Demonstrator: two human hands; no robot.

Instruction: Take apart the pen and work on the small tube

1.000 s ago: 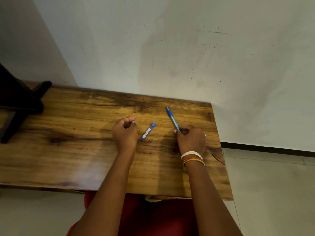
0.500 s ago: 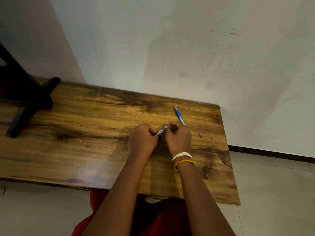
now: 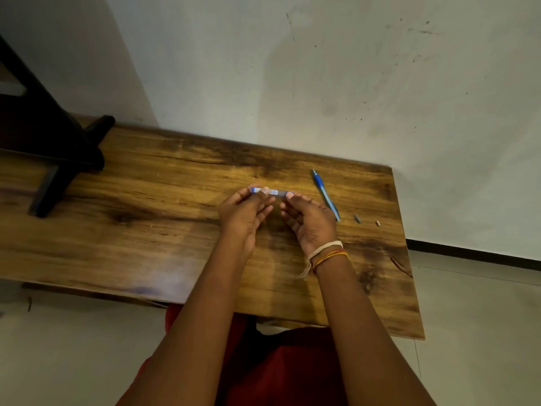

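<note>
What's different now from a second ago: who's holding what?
The right hand let go of the blue pen, which now lies on the table. Both hands picked up the small blue-capped tube, the left hand pinching one end, the right the other. Two small bits appeared right of the pen. The black stand stayed put.
</note>
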